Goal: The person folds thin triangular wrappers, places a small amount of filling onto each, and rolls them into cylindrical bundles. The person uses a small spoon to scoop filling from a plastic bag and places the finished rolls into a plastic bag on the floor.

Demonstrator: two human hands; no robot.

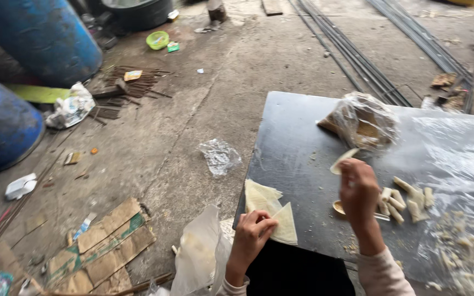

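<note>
While a thin wrapper (343,160) is pinched in the raised right hand (359,193), folded triangles (272,211) are pressed on the black board (297,137).
The left hand (252,233) fingers are curled onto a triangle's edge; the fold is best kept flat.

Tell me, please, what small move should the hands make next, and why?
Probably bring the right hand, which holds a thin pastry strip raised over the dark board, down toward the left hand. The left hand pins a folded pastry triangle near the board's edge, so the two pieces are apart.
</note>
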